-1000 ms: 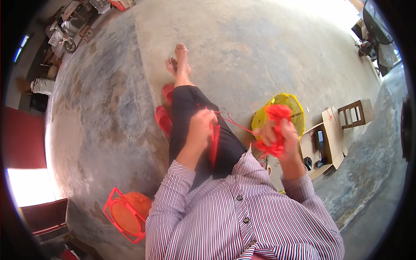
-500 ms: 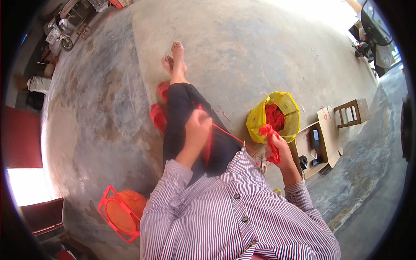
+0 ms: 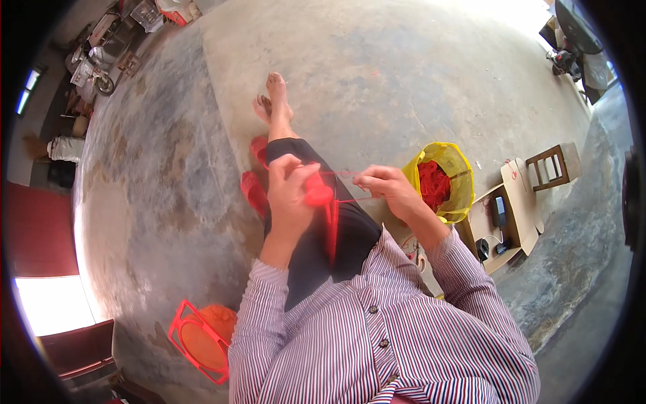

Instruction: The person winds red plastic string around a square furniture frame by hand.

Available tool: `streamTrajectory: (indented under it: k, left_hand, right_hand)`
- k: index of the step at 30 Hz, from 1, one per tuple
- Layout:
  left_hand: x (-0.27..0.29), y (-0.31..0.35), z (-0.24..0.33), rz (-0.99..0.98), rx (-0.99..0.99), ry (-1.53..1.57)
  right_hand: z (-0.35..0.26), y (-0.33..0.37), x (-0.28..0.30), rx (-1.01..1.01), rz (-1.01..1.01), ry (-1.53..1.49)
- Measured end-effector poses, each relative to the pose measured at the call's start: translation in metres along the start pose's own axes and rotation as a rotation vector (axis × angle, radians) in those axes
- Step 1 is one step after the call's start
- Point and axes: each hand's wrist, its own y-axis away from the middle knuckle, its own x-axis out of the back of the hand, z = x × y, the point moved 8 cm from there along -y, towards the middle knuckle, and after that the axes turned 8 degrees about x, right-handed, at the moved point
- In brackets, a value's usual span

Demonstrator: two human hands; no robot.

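Note:
Above my dark trousers (image 3: 306, 269), my left hand (image 3: 289, 192) grips a bundle of red cord (image 3: 319, 192), blurred by motion, with a red length dangling toward my lap. To its right, my right hand (image 3: 390, 188) has its fingers pinched on red cord. Thin red strands stretch across the gap between both hands. Just past the right hand stands a yellow mesh-like basket (image 3: 469, 172) with a heap of red cord (image 3: 434, 185) inside. What looks like a pair of scissors (image 3: 420, 259) is partly hidden by my right sleeve.
An open cardboard box (image 3: 526, 202) holding dark devices lies right of the basket, near a small wooden stool (image 3: 555, 167). Red slippers (image 3: 253, 192) rest by my bare feet. A red-framed seat with an orange top (image 3: 202, 340) is at lower left. Vehicles stand farther off.
My right hand has moved left from beside the basket toward my left hand. The red bundle it held now shows at my left hand, and strands span both hands.

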Motion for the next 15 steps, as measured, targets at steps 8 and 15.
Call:
streamTrajectory:
  k: [8,15]
  left_hand:
    - [-0.053,0.016,-0.068,-0.265,0.288,-0.267]
    - [-0.035,0.038,-0.009,-0.048,-0.039,-0.233]
  right_hand:
    - [0.01,-0.037,-0.037,0.17,-0.078,0.841]
    - [-0.037,0.013,0.016,0.405,0.206,0.103]
